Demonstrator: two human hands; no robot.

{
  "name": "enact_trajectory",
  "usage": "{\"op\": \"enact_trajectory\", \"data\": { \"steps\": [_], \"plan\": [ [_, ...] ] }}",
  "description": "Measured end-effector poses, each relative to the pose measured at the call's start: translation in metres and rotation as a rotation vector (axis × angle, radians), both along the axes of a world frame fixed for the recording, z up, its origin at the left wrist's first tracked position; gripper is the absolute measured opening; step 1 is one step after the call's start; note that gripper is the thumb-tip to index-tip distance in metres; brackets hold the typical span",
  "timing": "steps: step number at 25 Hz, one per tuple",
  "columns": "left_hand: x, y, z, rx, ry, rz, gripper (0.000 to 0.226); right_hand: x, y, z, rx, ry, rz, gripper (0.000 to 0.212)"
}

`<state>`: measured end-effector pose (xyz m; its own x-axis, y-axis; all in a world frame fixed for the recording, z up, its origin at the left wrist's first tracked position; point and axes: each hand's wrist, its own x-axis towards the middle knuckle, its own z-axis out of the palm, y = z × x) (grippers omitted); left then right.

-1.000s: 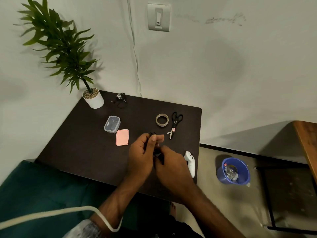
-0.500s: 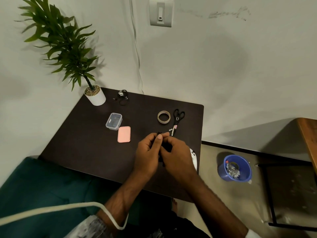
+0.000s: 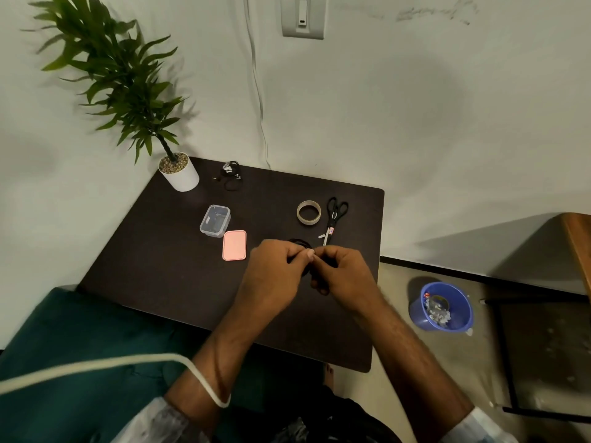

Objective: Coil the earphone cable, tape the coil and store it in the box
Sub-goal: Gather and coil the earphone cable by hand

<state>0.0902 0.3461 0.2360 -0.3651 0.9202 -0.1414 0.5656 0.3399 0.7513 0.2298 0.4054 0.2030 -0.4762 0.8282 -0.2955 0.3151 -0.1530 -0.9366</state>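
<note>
The earphone cable (image 3: pixel 299 243) sits coiled between both hands, left hand (image 3: pixel 275 270) and right hand (image 3: pixel 347 271) pinching it above the table's (image 3: pixel 160 266) centre, box (image 3: pixel 215 220) at ten o'clock — loosen that pinch and the loops may spring apart before taping.

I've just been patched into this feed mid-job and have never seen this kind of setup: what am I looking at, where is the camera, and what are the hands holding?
There is no machine here. A person wears one wide-angle camera on the head, looking down at their own bare hands over a dark table.

The left hand and right hand meet at the fingertips and pinch a coil of black earphone cable; only its top loop shows.

On the table lie an open clear box, its pink lid beside it, a tape roll, scissors, another black cable bundle and a potted plant. A blue bucket stands on the floor.
</note>
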Motion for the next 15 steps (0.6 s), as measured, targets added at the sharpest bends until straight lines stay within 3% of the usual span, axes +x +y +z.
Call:
{"op": "enact_trajectory", "data": {
  "steps": [2, 7, 10, 11, 13, 15],
  "plan": [
    [0.003, -0.008, 0.008, 0.102, 0.074, 0.040, 0.020, -0.003, -0.002, 0.003, 0.030, 0.074, -0.002, 0.017],
    [0.008, -0.029, 0.027, 0.285, 0.110, 0.075, 0.019, -0.011, -0.007, 0.001, 0.244, 0.036, -0.062, 0.013],
    [0.010, -0.037, 0.035, 0.482, 0.056, 0.267, 0.018, -0.007, 0.000, -0.002, 0.090, 0.090, -0.184, 0.012],
    [0.008, -0.036, 0.029, 0.450, -0.017, 0.357, 0.024, -0.006, 0.001, -0.002, -0.017, 0.158, -0.209, 0.013],
    [0.002, -0.025, 0.012, 0.123, -0.262, 0.452, 0.050, -0.005, 0.002, 0.000, -0.219, 0.303, -0.234, 0.015],
    [0.002, -0.016, -0.005, -0.134, -0.664, 0.424, 0.058, -0.005, 0.000, 0.000, -0.344, 0.420, -0.238, 0.015]
  ]
}}
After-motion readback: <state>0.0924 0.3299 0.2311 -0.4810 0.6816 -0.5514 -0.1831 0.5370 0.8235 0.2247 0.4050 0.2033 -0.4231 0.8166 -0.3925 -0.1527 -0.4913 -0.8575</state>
